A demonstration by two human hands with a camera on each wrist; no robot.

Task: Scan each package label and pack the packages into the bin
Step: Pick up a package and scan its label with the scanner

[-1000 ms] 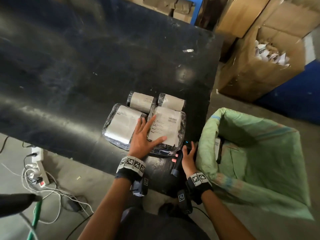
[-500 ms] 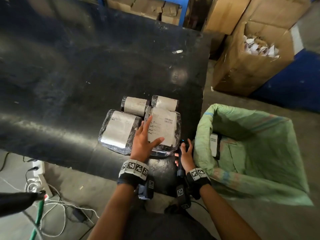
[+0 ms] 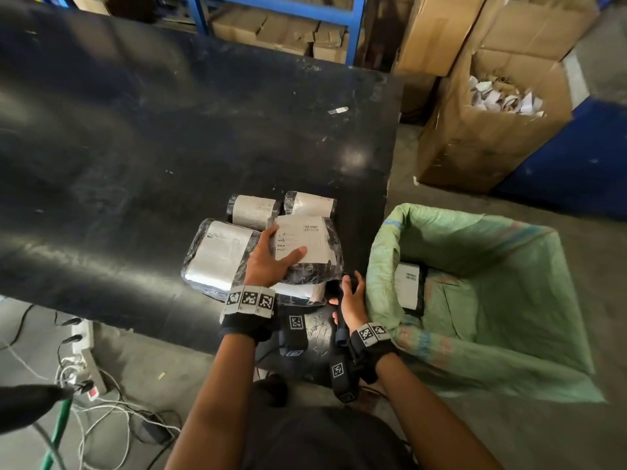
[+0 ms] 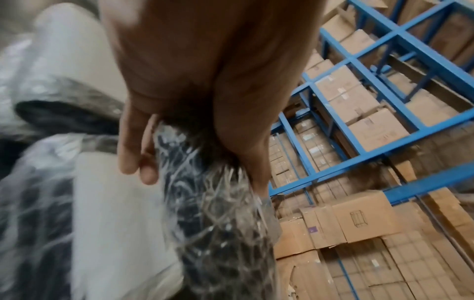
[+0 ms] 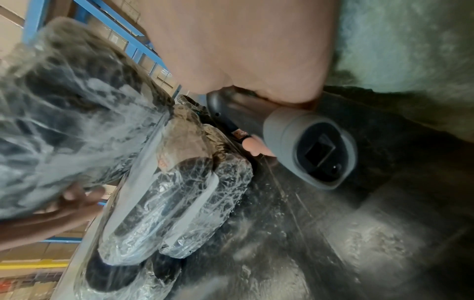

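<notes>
Up it comes: the left hand (image 3: 268,262), flat a moment ago, now pinches the top package (image 3: 307,247) clear of the stack, while at four o'clock the right hand (image 3: 353,300) grips the scanner (image 5: 311,151), label scan next.

Black table (image 3: 169,137), blue shelving (image 4: 384,85), cardboard boxes (image 3: 481,137).

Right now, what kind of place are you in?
Probably a warehouse packing station. Blue shelving stacked with cardboard boxes, wrapped labelled packages on a black table, and a barcode scanner in the right hand.
</notes>
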